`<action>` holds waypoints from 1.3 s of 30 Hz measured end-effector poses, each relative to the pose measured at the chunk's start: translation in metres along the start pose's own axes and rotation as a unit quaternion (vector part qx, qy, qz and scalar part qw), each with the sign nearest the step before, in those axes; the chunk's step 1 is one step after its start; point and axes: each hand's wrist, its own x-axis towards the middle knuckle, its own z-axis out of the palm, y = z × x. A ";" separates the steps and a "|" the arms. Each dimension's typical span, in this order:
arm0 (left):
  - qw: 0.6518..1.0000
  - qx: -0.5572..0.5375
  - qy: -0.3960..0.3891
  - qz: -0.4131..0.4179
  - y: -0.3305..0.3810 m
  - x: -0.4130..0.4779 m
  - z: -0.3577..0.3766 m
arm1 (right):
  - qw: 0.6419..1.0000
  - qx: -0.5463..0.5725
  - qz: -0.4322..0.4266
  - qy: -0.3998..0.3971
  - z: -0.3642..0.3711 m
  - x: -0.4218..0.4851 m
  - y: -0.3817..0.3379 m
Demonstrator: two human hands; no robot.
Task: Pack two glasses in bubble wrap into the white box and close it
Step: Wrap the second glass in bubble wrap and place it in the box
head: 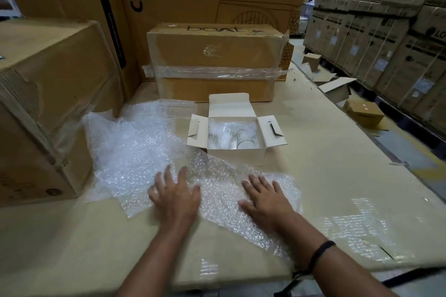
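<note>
Smoothing bubble wrap (135, 152) near the front edge: left hand (175, 196) and right hand (264, 198) press flat, fingers spread, gripping nothing. White box (236, 155) sits just beyond, flaps open, 2 glasses (243, 138) apparently inside. Push outward evenly, avoid nudging the box.

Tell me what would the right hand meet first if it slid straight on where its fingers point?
Probably the front wall of the open white cardboard box; the right hand lies flat on the clear bubble wrap sheet, fingers aimed there.
</note>
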 end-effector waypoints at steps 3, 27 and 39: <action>0.993 0.005 0.010 -0.117 -0.014 0.008 -0.001 | 0.999 0.008 0.001 0.034 0.005 -0.002 0.003; 0.790 -0.222 0.122 0.559 0.052 -0.039 0.009 | 0.783 0.619 0.015 -0.061 -0.118 0.035 0.000; 0.905 -0.377 0.105 0.167 0.051 -0.057 0.014 | 0.929 0.357 0.027 0.091 -0.106 0.058 0.003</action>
